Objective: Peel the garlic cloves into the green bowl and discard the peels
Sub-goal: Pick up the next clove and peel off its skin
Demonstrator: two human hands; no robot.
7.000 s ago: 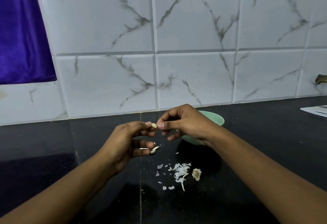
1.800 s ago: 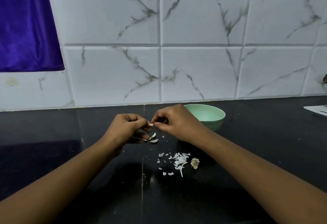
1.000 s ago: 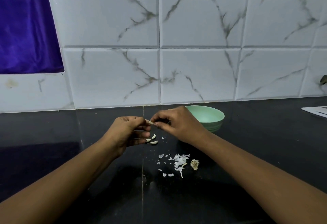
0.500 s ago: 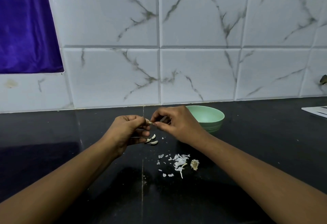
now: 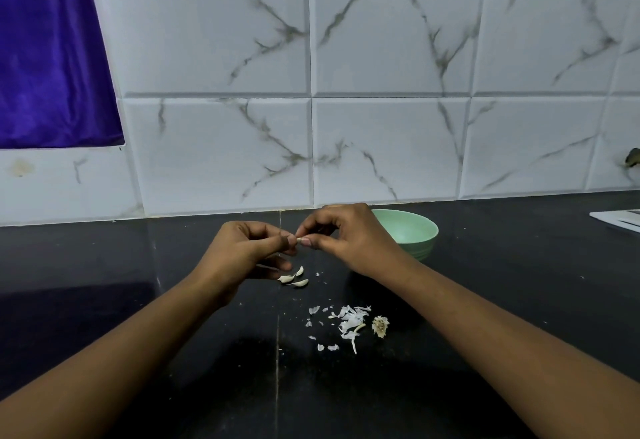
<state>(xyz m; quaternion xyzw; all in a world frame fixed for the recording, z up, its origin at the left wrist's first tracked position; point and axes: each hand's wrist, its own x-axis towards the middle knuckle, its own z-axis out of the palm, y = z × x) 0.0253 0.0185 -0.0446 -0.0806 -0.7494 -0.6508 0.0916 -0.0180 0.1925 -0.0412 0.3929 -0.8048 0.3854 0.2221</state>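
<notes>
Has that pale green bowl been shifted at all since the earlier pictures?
No. The pale green round bowl sits just right of the wall's vertical tile joint, exactly as before.

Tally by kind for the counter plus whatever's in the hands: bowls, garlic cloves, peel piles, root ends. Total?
Green bowl: 1
Garlic cloves: 4 (held clove pinched between left hand and right hand; 3 loose cloves on the counter)
Peel pile: 1
Dry root end: 1
Total: 7
</notes>
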